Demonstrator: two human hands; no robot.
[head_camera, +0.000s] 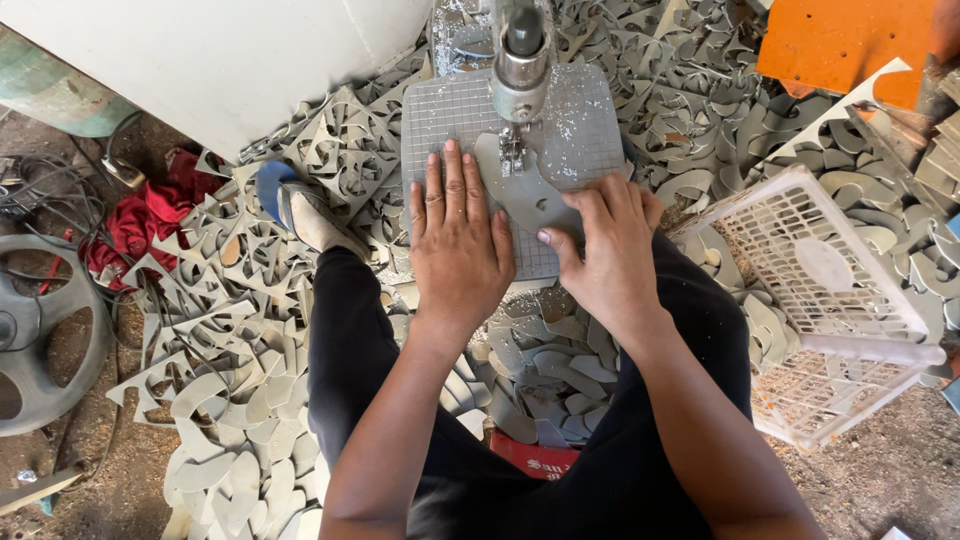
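Observation:
A grey, curved flat cut-out piece lies on the gridded grey saw table, under the metal blade head of a cutting machine. My left hand lies flat with fingers spread, pressing the piece's left edge and the table. My right hand rests on the piece's lower right part, thumb pointing left along it. Both hands sit just in front of the blade.
Heaps of grey cut-outs and offcut sheets cover the floor all around. A white plastic crate lies tipped at right. An orange board is at upper right, a white panel upper left, a grey wheel and red cloth at left.

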